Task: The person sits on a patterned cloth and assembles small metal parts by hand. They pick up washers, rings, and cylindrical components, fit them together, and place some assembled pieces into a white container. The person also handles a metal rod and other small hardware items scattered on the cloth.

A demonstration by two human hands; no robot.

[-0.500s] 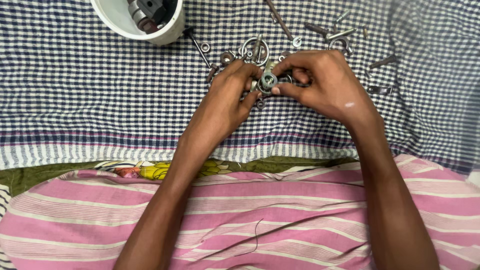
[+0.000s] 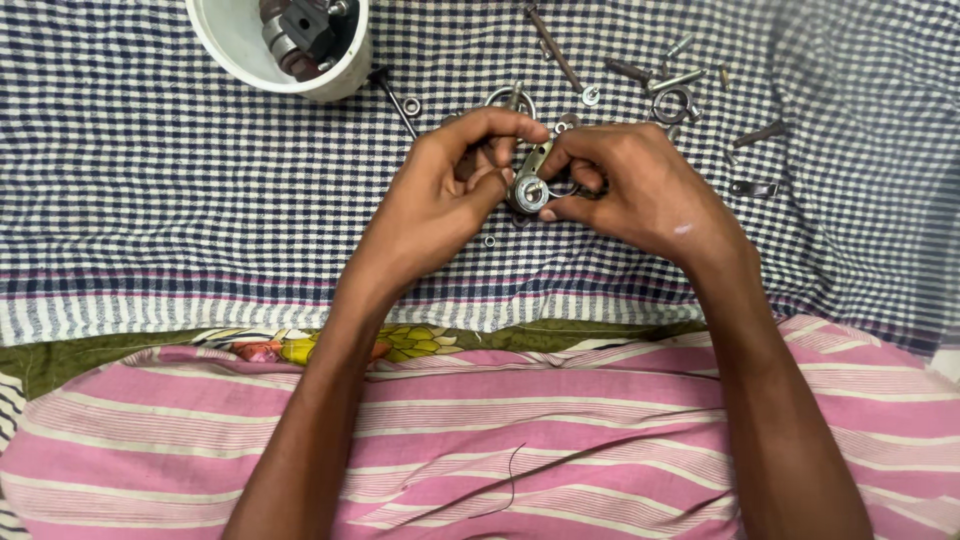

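White bowl (image 2: 240,45) sits top left with dark metal parts in it, all on the blue checked cloth (image 2: 150,200). Left hand (image 2: 435,205) and right hand (image 2: 640,190) meet in the middle, both grips pinching one small metal part (image 2: 530,185) just above the cloth. Loose bolts (image 2: 675,80) and a washer (image 2: 591,96) are scattered upper right.
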